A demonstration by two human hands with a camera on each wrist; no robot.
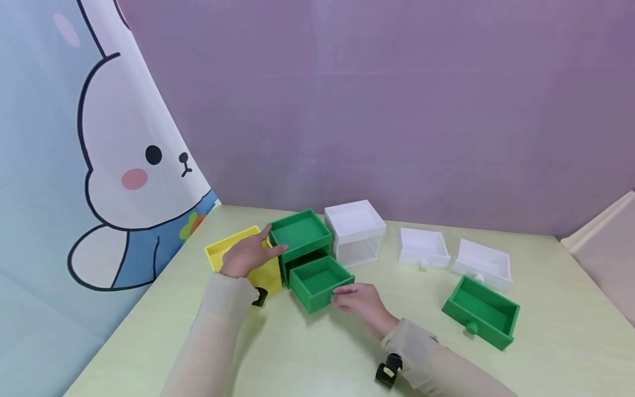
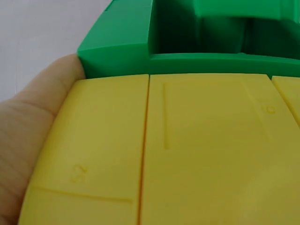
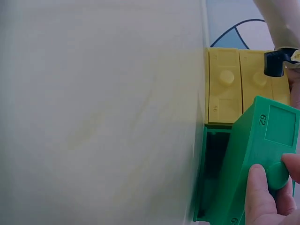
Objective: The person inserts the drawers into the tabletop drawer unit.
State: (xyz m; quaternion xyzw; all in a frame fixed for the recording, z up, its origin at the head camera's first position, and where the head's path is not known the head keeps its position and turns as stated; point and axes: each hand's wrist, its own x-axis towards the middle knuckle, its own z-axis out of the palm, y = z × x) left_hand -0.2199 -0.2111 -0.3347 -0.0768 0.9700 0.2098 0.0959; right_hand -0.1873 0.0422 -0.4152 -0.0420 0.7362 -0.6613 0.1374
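My right hand (image 1: pixel 362 302) pinches the round knob (image 3: pixel 277 176) of a green drawer (image 3: pixel 262 136), with fingertips on its front. The drawer stands out from the front of a green cabinet (image 1: pixel 300 231) and sits askew to it; a dark opening shows behind. My left hand (image 1: pixel 248 255) rests on the cabinet's upper left corner, index finger and thumb stretched apart along its top. Under that hand, a yellow cabinet (image 1: pixel 270 275) adjoins the green one. Its drawer fronts (image 2: pixel 201 140) fill most of the left wrist view, and the left palm's edge lies beside them.
A white cabinet frame (image 1: pixel 354 223) stands right of the green one. Two white drawers (image 1: pixel 424 246) and another green drawer (image 1: pixel 483 309) lie on the pale table (image 1: pixel 307 358) to the right. A purple backdrop (image 1: pixel 397 121) rises behind, with a rabbit-print cloth (image 1: pixel 124 127) at left.
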